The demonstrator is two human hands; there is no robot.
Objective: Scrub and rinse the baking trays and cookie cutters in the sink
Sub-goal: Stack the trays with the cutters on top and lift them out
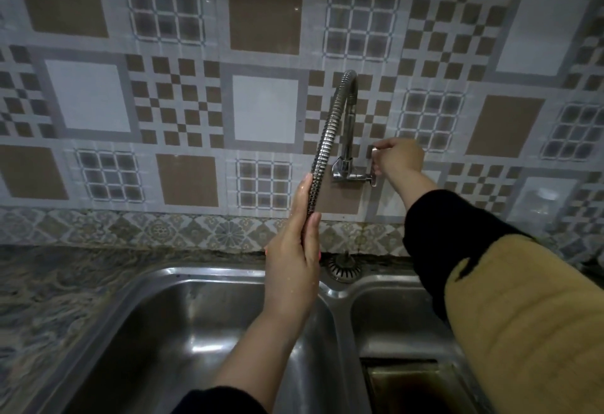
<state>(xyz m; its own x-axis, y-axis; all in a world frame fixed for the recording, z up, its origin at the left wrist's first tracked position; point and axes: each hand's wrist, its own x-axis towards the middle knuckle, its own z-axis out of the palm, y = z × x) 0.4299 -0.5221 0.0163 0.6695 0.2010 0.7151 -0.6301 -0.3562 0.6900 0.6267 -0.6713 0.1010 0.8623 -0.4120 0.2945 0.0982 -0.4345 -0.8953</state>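
Observation:
My left hand (295, 250) grips the lower end of the flexible metal faucet hose (327, 139), which arches down from the wall tap over the left sink basin (183, 325). My right hand (397, 158) pinches the tap handle (374, 165) on the wall. A dark baking tray (411, 384) lies in the right basin, partly hidden by my right sleeve. No water stream shows. No cookie cutters are in view.
A double steel sink with a divider ridge (340, 299) fills the bottom. A round metal strainer (344, 268) rests on the rim behind the divider. A marbled stone counter (42, 289) runs to the left. A patterned tile wall stands behind.

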